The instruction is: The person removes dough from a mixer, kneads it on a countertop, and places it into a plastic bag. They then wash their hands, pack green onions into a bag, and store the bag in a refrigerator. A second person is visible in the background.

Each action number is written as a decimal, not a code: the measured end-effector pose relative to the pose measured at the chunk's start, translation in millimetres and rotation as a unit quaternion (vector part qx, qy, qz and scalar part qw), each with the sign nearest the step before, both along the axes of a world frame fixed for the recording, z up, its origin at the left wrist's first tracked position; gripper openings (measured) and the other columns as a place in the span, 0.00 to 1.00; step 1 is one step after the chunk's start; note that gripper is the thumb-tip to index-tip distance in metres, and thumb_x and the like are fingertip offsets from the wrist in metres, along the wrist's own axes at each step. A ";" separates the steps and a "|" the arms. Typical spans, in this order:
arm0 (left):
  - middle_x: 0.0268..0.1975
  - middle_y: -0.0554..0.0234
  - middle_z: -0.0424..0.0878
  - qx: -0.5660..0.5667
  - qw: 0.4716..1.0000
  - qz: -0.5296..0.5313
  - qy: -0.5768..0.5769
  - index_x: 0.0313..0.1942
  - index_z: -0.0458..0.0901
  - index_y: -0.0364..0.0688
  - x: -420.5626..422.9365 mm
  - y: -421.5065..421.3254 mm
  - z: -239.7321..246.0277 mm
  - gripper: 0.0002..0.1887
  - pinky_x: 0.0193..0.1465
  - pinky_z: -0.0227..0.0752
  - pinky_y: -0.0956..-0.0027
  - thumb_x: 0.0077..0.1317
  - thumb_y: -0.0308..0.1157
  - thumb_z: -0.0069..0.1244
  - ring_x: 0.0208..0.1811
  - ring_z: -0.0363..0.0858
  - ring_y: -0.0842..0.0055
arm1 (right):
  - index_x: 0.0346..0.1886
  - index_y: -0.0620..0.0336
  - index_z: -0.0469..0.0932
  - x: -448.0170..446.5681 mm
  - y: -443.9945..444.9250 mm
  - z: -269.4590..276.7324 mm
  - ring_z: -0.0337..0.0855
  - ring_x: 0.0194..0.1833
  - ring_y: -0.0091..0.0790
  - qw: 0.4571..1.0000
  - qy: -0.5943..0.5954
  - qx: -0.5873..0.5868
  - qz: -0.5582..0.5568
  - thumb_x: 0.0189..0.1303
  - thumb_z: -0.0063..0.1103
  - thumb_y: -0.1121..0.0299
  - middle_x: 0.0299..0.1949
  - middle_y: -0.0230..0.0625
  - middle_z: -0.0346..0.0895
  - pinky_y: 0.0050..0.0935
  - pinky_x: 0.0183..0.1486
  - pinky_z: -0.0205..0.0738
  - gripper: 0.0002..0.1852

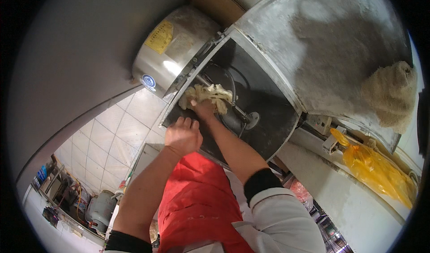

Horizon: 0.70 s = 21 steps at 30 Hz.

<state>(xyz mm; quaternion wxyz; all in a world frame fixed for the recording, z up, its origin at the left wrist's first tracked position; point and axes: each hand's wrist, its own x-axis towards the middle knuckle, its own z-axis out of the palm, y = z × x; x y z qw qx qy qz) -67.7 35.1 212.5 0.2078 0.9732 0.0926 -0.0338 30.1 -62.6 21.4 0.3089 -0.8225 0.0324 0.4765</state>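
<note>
Below me is the metal trough of a dough mixer (pixel 268 132), with a curved mixing bar (pixel 232 85) on a shaft inside. Pale, lumpy dough (pixel 215 93) lies around the shaft at the trough's left side. My right hand (pixel 204 109) reaches into the trough and presses against the dough; its fingers are partly hidden, so its grip is unclear. My left hand (pixel 183 135) is at the near left rim, its fingers curled, just nearer to me than the dough. What lies under those fingers is hidden.
The trough's floury metal lid (pixel 329 51) stands raised at the upper right, with a tan cloth (pixel 391 95) on it. A yellow plastic bag (pixel 376 172) hangs at right. Beyond the left rim is a steel drum (pixel 178 41). A gas cylinder (pixel 100 207) stands lower left on the tiled floor (pixel 111 132).
</note>
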 end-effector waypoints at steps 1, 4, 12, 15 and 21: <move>0.30 0.63 0.79 0.003 1.000 -0.002 -0.005 0.27 0.78 0.45 0.1 -0.1 0.9 0.09 0.31 0.79 0.62 0.53 0.39 0.55 0.35 0.81 0.66 | 0.62 0.83 0.67 7.5 16.1 -12.9 0.72 0.62 0.65 1.000 0.023 -0.012 0.017 0.51 0.67 0.35 0.66 0.71 0.63 0.49 0.66 0.67 0.54; 0.29 0.64 0.78 0.002 1.000 -0.003 -0.019 0.27 0.78 0.45 2.3 1.2 2.4 0.08 0.30 0.78 0.63 0.52 0.38 0.55 0.34 0.80 0.67 | 0.66 0.83 0.63 -8.3 49.8 -40.9 0.67 0.65 0.70 0.992 -0.050 -0.116 0.009 0.45 0.69 0.31 0.70 0.72 0.56 0.56 0.66 0.66 0.61; 0.31 0.61 0.78 -0.031 0.999 0.000 -0.028 0.32 0.80 0.42 0.4 5.6 -2.0 0.12 0.28 0.78 0.61 0.49 0.37 0.58 0.34 0.80 0.65 | 0.63 0.73 0.69 13.7 59.1 -50.4 0.73 0.62 0.63 0.979 -0.088 -0.179 0.049 0.45 0.73 0.43 0.59 0.61 0.71 0.57 0.63 0.71 0.49; 0.31 0.61 0.78 -0.025 1.000 -0.002 -0.013 0.33 0.80 0.42 -2.1 3.8 -0.1 0.12 0.29 0.78 0.61 0.50 0.37 0.58 0.34 0.80 0.64 | 0.54 0.71 0.74 -5.1 32.0 -32.8 0.76 0.60 0.58 0.968 -0.222 -0.117 0.019 0.45 0.74 0.55 0.53 0.58 0.77 0.51 0.62 0.72 0.37; 0.34 0.57 0.79 -0.062 0.997 0.023 -0.040 0.39 0.80 0.40 1.5 4.5 11.3 0.18 0.33 0.79 0.58 0.55 0.43 0.58 0.36 0.81 0.61 | 0.59 0.71 0.71 -39.5 -55.5 83.2 0.81 0.55 0.48 0.979 -0.042 0.147 -0.132 0.46 0.73 0.68 0.51 0.54 0.79 0.39 0.58 0.75 0.35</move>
